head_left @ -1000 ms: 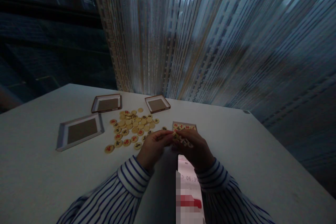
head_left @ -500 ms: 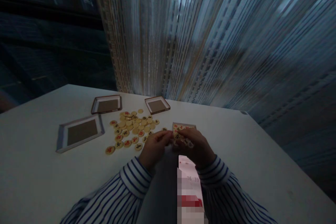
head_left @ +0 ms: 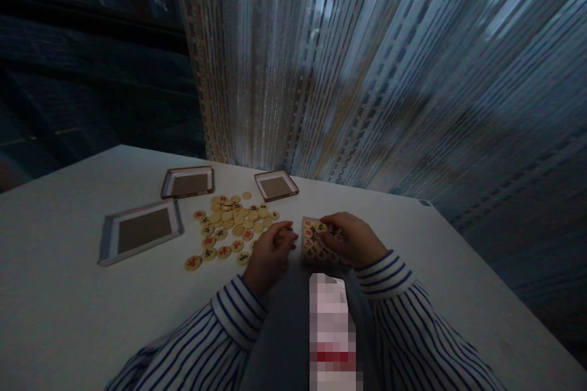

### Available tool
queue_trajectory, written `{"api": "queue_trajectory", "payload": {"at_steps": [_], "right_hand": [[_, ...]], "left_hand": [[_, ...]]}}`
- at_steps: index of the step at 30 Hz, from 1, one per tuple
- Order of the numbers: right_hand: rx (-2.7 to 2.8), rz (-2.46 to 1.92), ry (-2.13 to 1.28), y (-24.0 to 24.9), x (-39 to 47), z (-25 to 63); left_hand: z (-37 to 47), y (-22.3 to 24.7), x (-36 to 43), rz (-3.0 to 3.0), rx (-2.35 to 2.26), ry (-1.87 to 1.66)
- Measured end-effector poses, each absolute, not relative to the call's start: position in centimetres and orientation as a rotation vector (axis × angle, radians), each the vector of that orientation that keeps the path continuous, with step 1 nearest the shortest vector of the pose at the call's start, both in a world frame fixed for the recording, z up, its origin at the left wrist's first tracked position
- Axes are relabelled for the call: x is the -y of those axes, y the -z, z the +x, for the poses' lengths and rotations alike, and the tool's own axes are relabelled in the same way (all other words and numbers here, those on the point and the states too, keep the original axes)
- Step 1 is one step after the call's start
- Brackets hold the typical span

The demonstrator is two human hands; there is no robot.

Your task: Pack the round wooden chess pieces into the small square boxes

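Note:
My right hand (head_left: 351, 239) is over a small open box (head_left: 303, 264) filled with round wooden Chinese chess pieces in rows, marked in red and black. Its thumb and fingers close on a chess piece (head_left: 320, 227) at the box's far side; part of the box lies hidden under the hand. My left hand (head_left: 271, 255) hovers just left of the box, fingers bent and slightly apart, with nothing visible in them. Beside it, a loose spread of chess pieces (head_left: 223, 252) lies on the table, some face up, others showing plain backs.
A white table (head_left: 151, 311) carries three shallow trays: a large pale one (head_left: 106, 238) at left, a brown-rimmed one (head_left: 211, 180) behind the pieces, and a smaller one (head_left: 296, 188) at the back. A bright phone-like screen (head_left: 328, 305) sits below the box. A string curtain (head_left: 257, 73) hangs behind.
My hands have moved apart: the right shifted right and up over the box, uncovering its rows of pieces. The left drew slightly away, and its fingertips loosened.

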State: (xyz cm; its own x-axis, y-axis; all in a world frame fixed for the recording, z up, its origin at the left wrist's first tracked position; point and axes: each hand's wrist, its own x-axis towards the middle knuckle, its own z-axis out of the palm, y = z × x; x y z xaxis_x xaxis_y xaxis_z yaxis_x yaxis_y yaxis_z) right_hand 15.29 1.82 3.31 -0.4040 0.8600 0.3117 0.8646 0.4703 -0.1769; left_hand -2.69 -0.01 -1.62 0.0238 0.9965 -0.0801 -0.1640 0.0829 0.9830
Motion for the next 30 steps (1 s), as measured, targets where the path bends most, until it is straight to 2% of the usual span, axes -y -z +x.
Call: {"api": "queue_trajectory", "payload": {"at_steps": [7, 30], "right_hand": [[2.475, -1.567, 0.001, -5.0, -3.2, 14.4], [2.738, -1.64, -0.127, -3.1, -4.0, 14.4]], "left_hand": [[-3.0, 1.7, -0.2, 1.125, -1.144, -1.269], [-3.4, 2.0, -0.3, 1.194, -1.185, -1.27]]}}
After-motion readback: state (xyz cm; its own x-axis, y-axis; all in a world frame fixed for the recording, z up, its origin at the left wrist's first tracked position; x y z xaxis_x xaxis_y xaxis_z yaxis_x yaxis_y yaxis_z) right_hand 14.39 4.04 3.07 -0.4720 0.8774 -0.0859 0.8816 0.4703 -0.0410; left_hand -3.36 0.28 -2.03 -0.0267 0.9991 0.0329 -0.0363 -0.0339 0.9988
